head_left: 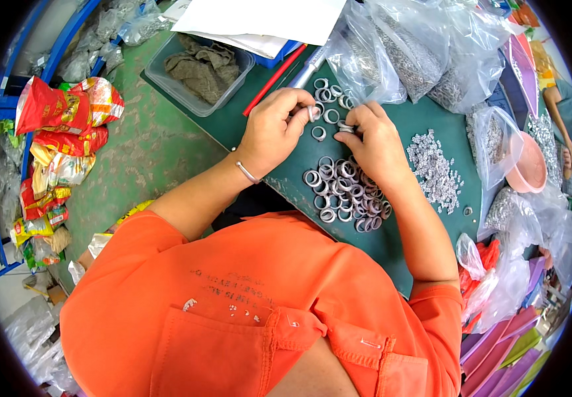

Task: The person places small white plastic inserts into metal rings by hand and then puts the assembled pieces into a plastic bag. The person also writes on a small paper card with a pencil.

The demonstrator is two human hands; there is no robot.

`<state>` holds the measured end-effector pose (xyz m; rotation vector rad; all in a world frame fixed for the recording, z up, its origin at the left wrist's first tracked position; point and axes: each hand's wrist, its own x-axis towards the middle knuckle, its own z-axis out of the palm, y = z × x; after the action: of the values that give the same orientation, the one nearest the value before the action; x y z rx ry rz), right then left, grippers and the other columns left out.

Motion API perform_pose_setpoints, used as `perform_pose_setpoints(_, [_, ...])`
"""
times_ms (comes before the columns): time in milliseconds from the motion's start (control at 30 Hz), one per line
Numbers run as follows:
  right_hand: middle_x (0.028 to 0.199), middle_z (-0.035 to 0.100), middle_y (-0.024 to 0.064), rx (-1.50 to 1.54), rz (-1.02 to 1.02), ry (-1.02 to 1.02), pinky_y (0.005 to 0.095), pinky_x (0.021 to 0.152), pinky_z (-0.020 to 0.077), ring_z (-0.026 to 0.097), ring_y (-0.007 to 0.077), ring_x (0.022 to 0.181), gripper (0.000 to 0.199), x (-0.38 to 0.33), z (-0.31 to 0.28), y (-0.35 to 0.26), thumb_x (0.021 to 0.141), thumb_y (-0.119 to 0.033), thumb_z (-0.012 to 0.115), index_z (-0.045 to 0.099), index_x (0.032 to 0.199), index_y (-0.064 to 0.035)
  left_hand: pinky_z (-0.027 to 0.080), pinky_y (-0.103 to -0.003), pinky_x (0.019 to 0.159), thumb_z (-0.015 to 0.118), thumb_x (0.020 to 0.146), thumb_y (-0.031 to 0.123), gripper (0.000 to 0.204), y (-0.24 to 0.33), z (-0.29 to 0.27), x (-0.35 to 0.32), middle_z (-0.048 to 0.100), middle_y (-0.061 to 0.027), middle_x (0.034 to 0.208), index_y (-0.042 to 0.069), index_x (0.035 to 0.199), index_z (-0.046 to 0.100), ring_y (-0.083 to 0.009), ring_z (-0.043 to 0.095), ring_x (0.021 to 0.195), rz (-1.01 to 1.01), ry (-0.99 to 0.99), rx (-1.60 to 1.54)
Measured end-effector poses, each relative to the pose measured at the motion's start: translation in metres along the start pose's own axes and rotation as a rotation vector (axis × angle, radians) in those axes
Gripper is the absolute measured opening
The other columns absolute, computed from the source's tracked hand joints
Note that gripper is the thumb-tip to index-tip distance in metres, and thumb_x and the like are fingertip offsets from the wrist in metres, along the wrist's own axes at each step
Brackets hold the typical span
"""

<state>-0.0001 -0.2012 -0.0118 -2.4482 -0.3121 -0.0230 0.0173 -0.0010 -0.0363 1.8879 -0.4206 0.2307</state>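
Both forearms reach up to frame centre — left hand and right hand curled, fingertips nearly meeting.

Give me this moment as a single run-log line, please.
left hand: pinching one ring | right hand: fingering rings | ring pile: on green table, below hands

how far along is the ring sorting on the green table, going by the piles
Looks done: a dense cluster of grey rings lies close to the person on the green table.
In hand: the left hand pinches one ring; the right hand rests beside it.
Probably left: a few loose rings above the hands, a heap of small silver pieces, and full clear bags. Likely far from finished.
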Motion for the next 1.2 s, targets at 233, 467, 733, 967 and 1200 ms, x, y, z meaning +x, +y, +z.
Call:
perform_pose_setpoints(233, [0.089,0.067,0.0073,0.581,0.303,-0.104,0.0269,0.067,0.0517,0.063,0.015,0.075,0.017,-0.009,-0.006,0.022,0.082,0.0,0.071,0.066,0.098,0.0,0.052,-0.024,0.066,0.064,0.087,-0.004,0.01,-0.005,0.001,0.005,0.068,-0.0071,0.09,-0.001,0.097,0.064,-0.0121,0.065,0.076,0.212,-0.033,0.11])
perform_pose_setpoints(467, [0.096,0.069,0.0096,1.281,0.441,-0.262,0.0262,0.072,0.056,0.066,0.0142,0.083,0.016,-0.017,-0.02,0.024,0.088,0.004,0.064,0.062,0.104,0.0032,0.054,-0.024,0.076,0.061,0.092,-0.002,0.011,0.01,0.002,-0.002,0.067,-0.0092,0.099,-0.002,0.103,0.058,-0.0116,0.065,0.088,-0.13,-0.119,-0.269])
perform_pose_setpoints(733, [0.1,0.068,0.011,1.348,0.299,-0.236,0.0281,0.076,0.057,0.067,0.0166,0.087,0.022,-0.022,-0.012,0.02,0.087,0.008,0.062,0.059,0.108,0.0035,0.052,-0.025,0.079,0.068,0.086,-0.003,0.017,0.033,0.006,-0.008,0.063,-0.0094,0.103,-0.001,0.103,0.065,-0.0139,0.064,0.091,-0.01,-0.278,-0.32])
perform_pose_setpoints(967, [0.108,0.059,0.0087,0.955,0.055,-0.008,0.0287,0.089,0.0525,0.065,0.0188,0.104,0.033,-0.03,-0.009,0.002,0.088,0.014,0.056,0.049,0.118,0.0012,0.05,-0.024,0.067,0.071,0.082,-0.001,0.013,0.03,0.0,-0.009,0.062,-0.0074,0.098,-0.001,0.093,0.065,-0.0127,0.061,0.079,0.047,-0.19,-0.149])
perform_pose_setpoints(1200, [0.103,0.064,0.0115,0.584,-0.087,0.038,0.0284,0.081,0.0527,0.066,0.022,0.095,0.02,-0.027,-0.009,0.011,0.08,0.016,0.059,0.062,0.093,0.0011,0.05,-0.031,0.062,0.07,0.079,0.0,0.012,0.031,-0.011,-0.023,0.06,-0.0083,0.085,0.001,0.09,0.063,-0.0204,0.062,0.07,0.088,-0.431,0.125])
